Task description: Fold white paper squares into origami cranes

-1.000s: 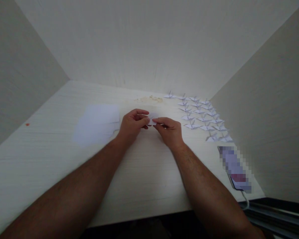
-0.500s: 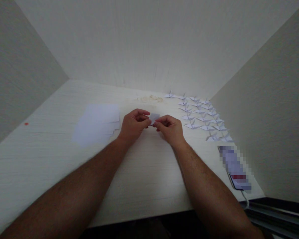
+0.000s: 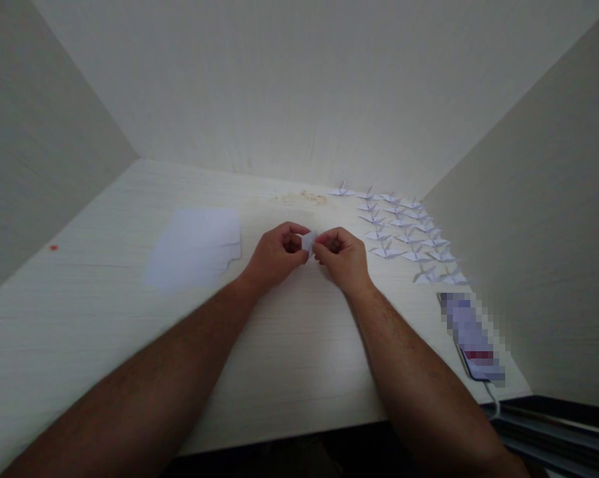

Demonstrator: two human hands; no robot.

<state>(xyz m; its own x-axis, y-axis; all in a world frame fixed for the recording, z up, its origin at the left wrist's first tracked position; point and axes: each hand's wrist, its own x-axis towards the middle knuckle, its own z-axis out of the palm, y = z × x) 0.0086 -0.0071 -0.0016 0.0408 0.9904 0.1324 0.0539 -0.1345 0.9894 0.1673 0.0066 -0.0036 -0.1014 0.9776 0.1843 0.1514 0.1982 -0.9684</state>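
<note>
Between my two hands is a small folded piece of white paper (image 3: 308,241), held just above the table. My left hand (image 3: 285,248) pinches its left side, thumb below and index finger along the top. My right hand (image 3: 342,255) grips its right edge between thumb and fingertips. The fingers cover part of the paper, so its exact folds cannot be made out. To the right of my hands stand several white paper cranes (image 3: 385,252) in rows. A stack of white paper sheets (image 3: 200,242) lies to the left.
A phone (image 3: 471,332) with a blurred screen lies at the right, a white cable (image 3: 495,401) running off the table edge. Pale walls (image 3: 279,86) enclose the white table (image 3: 289,372) at the back and sides. A small red spot (image 3: 54,247) marks the far left.
My left hand has shifted slightly right, closer to my right hand. The folded paper has turned and moved a little right, and less of it shows.
</note>
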